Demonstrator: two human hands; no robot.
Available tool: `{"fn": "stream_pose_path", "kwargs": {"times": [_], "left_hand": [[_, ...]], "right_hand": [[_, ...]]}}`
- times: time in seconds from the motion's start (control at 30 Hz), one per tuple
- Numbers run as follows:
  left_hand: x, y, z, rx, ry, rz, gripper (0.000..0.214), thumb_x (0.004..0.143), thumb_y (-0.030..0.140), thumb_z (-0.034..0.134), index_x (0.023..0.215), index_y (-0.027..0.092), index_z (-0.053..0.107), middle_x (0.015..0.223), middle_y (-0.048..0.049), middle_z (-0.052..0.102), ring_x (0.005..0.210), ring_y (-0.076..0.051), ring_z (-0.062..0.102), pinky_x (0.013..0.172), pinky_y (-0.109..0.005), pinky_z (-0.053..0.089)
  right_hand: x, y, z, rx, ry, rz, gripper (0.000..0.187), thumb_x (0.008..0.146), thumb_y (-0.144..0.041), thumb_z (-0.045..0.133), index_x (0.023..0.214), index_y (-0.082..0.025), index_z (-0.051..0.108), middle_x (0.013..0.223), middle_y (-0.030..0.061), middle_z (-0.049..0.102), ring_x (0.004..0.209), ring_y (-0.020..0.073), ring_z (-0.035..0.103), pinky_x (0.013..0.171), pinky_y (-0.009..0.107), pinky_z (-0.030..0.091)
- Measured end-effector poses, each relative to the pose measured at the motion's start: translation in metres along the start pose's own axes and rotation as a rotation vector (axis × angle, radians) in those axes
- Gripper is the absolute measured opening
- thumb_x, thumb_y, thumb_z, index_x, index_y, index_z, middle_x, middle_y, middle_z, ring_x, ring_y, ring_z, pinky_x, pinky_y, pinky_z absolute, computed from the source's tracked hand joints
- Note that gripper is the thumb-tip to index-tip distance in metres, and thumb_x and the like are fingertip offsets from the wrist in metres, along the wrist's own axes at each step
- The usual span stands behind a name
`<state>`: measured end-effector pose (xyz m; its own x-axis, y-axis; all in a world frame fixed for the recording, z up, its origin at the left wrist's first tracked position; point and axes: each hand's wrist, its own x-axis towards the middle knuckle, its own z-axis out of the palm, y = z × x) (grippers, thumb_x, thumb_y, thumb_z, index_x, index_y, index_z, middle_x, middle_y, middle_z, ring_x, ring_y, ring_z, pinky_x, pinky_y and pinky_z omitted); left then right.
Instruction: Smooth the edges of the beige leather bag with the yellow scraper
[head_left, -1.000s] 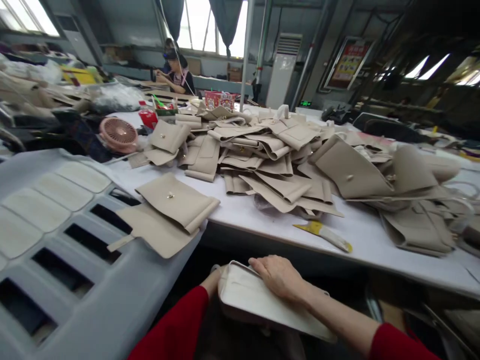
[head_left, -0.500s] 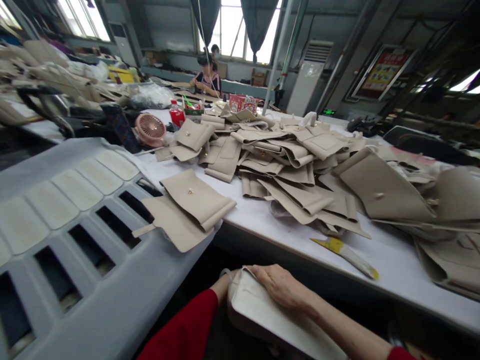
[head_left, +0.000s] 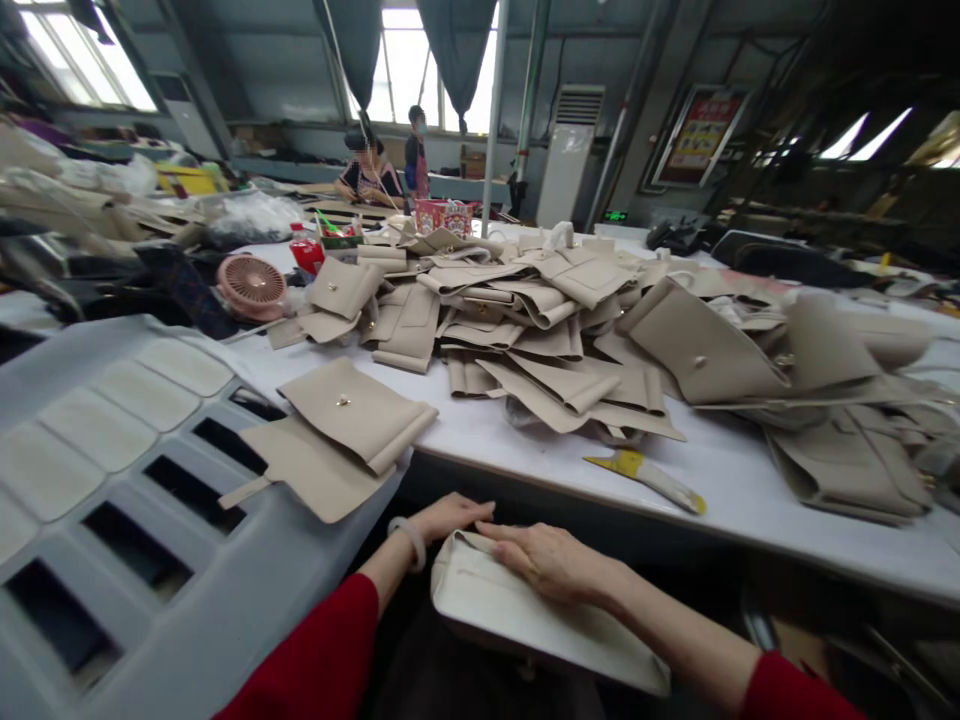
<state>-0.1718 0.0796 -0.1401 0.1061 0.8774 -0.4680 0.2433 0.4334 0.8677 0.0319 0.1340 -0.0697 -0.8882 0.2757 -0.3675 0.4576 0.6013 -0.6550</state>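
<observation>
**Left hand comes out from behind the cream panel**

Since the earlier frames, the left hand has moved into full view at the far edge of the cream panel; before, only its wrist showed behind that piece. Its fingers now lie loosely extended, closed on nothing, fingertips touching the panel's far corner. A pale bangle sits on the wrist. The right hand rests flat on top of the panel with fingers spread, pressing rather than gripping, much as before.

The panel lies below the near edge of the white table, over the person's lap, apart from the tabletop. With both hands at its far edge, the work appears to be on that edge.

On the table, a heap of beige pouches covers the middle and far side. A yellow-tipped tool lies near the near edge, on a bare strip of table. One folded pouch overhangs the left corner onto a grey slotted tray.
</observation>
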Motion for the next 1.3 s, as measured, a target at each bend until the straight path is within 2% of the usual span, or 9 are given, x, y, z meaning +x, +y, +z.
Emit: {"fn": "stream_pose_path", "kwargs": {"times": [0.17,0.33,0.43,0.57,0.73,0.87,0.97,1.1,1.3], "left_hand": [[-0.022,0.034,-0.020,0.181,-0.246,0.026,0.047,0.081,0.057,0.068,0.097,0.014,0.078,0.082,-0.0027,0.072,0.077,-0.018,0.062,0.071,-0.025,0.045],[-0.034,0.045,-0.015,0.345,-0.296,0.030,0.035,0.079,0.047,0.068,0.096,0.019,0.079,0.078,0.0009,0.070,0.071,-0.016,0.055,0.063,-0.022,0.039],[-0.030,0.047,-0.010,0.427,-0.288,0.035,0.036,0.082,0.049,0.062,0.087,0.017,0.080,0.067,0.0017,0.063,0.063,-0.014,0.048,0.056,-0.021,0.034],[-0.029,0.054,-0.003,0.554,-0.224,0.046,0.039,0.083,0.050,0.058,0.073,0.017,0.077,0.059,0.0011,0.057,0.057,-0.014,0.046,0.051,-0.023,0.029],[-0.047,0.068,0.015,0.683,-0.013,0.218,0.026,0.083,0.039,0.060,0.097,0.022,0.074,0.101,-0.0038,0.068,0.096,-0.023,0.058,0.081,-0.028,0.041],[-0.071,0.069,0.054,0.620,0.121,0.423,0.016,0.088,0.035,0.057,0.090,0.022,0.066,0.094,-0.0031,0.064,0.091,-0.020,0.057,0.083,-0.031,0.041],[-0.082,0.066,0.092,0.563,0.091,0.479,0.014,0.090,0.036,0.059,0.089,0.022,0.063,0.090,-0.0020,0.062,0.089,-0.021,0.057,0.081,-0.033,0.041],[-0.079,0.065,0.131,0.597,0.048,0.508,0.007,0.089,0.029,0.063,0.088,0.022,0.062,0.091,-0.0017,0.063,0.092,-0.022,0.057,0.082,-0.035,0.040],[-0.067,0.062,0.150,0.665,0.060,0.482,0.017,0.093,0.033,0.058,0.080,0.022,0.062,0.084,-0.0027,0.063,0.086,-0.023,0.057,0.078,-0.036,0.038]], "right_hand": [[-0.054,0.031,-0.017,0.007,-0.094,0.153,0.050,0.101,-0.052,0.036,0.147,-0.036,0.043,0.134,0.0090,0.061,0.119,0.0362,0.059,0.097,0.050,0.046],[-0.096,0.059,-0.025,0.147,-0.116,0.184,0.048,0.100,-0.047,0.042,0.147,-0.037,0.043,0.137,0.0047,0.059,0.120,0.0312,0.058,0.101,0.044,0.043],[-0.092,0.064,-0.019,0.239,-0.088,0.155,0.044,0.100,-0.045,0.042,0.140,-0.033,0.054,0.132,0.0040,0.062,0.116,0.0283,0.060,0.099,0.039,0.044],[-0.062,0.049,-0.010,0.292,0.025,0.169,0.036,0.095,-0.048,0.049,0.108,-0.028,0.076,0.098,0.0043,0.074,0.089,0.0271,0.067,0.084,0.038,0.048],[-0.052,0.051,-0.006,0.542,0.350,0.243,0.022,0.070,-0.044,0.080,0.082,-0.026,0.078,0.087,0.0013,0.074,0.093,0.0272,0.065,0.096,0.040,0.043],[-0.090,0.081,0.045,0.894,0.894,0.437,0.045,0.078,-0.065,0.066,0.082,-0.020,0.070,0.096,0.0067,0.071,0.111,0.0247,0.059,0.103,0.035,0.041],[-0.108,0.085,0.120,1.235,1.168,0.654,0.062,0.083,-0.078,0.044,0.073,-0.018,0.059,0.081,0.0105,0.067,0.086,0.0244,0.066,0.085,0.039,0.052],[-0.082,0.063,0.197,1.743,1.180,0.664,0.058,0.086,-0.072,0.043,0.067,-0.019,0.053,0.070,0.0117,0.065,0.064,0.0229,0.066,0.066,0.038,0.056],[-0.034,0.046,0.203,2.101,1.271,0.473,0.052,0.095,-0.060,0.029,0.092,-0.019,0.062,0.093,0.0104,0.072,0.084,0.0227,0.071,0.075,0.034,0.058]]}}
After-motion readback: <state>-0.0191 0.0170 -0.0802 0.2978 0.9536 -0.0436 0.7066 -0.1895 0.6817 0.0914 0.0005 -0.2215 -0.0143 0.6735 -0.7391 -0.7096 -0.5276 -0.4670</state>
